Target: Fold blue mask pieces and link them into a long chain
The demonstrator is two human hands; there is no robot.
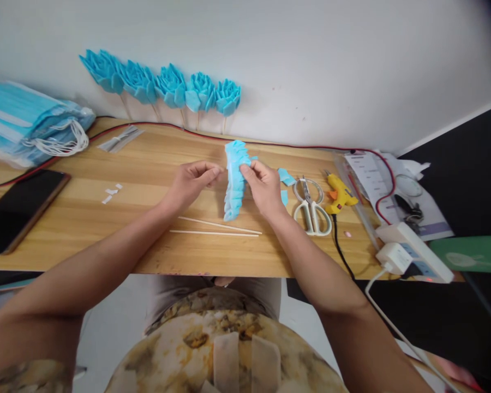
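Note:
My right hand [264, 188] pinches a blue pleated strip of mask fabric [233, 180] that stands upright on the wooden table [147, 240]. Just left of the strip, my left hand [193, 183] has its fingertips pinched together; whether anything is between them I cannot see. Two thin wooden sticks [219, 228] lie on the table just in front of both hands. Small blue fabric scraps [286, 177] lie to the right of my right hand.
Several blue fabric flowers on sticks [163, 84] lean against the wall. A stack of blue face masks [28, 123] sits far left, a dark phone [18, 210] below it. White scissors [311, 204], a yellow glue gun [339, 194], papers and a power strip [413, 251] lie to the right.

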